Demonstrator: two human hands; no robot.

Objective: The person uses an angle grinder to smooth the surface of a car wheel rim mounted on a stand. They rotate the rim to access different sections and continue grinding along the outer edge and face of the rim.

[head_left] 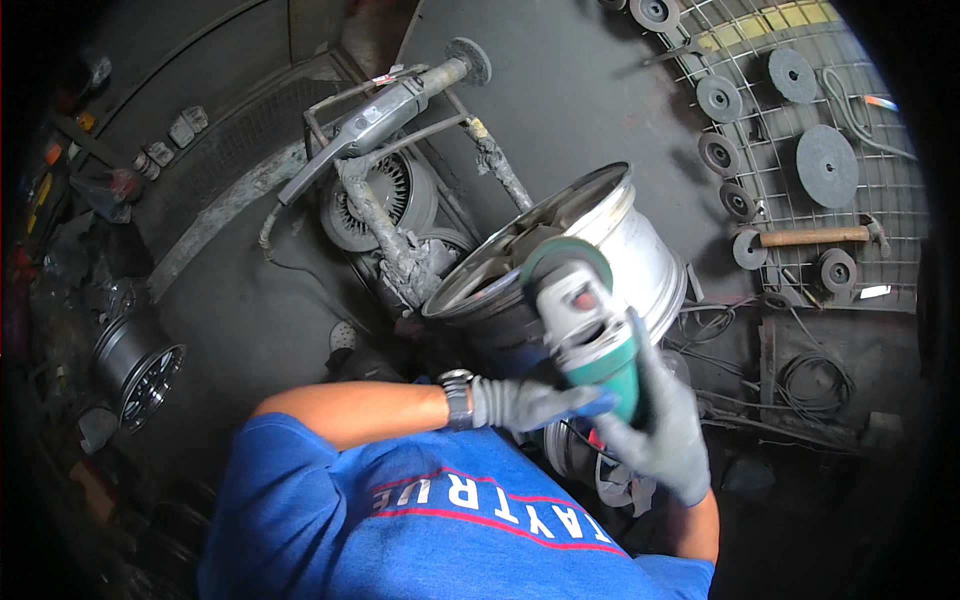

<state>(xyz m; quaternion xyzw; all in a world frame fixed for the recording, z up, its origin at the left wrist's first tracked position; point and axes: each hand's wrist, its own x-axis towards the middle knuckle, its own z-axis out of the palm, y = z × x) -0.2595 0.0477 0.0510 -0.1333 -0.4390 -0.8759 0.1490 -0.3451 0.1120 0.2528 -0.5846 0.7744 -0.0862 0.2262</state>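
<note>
1. We see small pale containers (187,126) by the wall on the left; their contents are too small for us to make out.
2. Our left hand (530,402) and right hand (665,440), both gloved, close around the green-bodied grinder (588,322), the left on its lower body, the right along its right side.
3. The grinder sits in front of the silver wheel rim (655,262), hiding part of it; its disc (568,262) is blurred, and we cannot tell whether it touches the rim.
4. Beyond, a dusty grey power tool (375,122) lies across a metal frame (375,205), partly covering another wheel (348,222) beneath.
5. To our right, a hammer (815,237) and abrasive discs (827,166) hang on wire mesh (745,50).
6. Darkness cuts off the outer edges.
</note>
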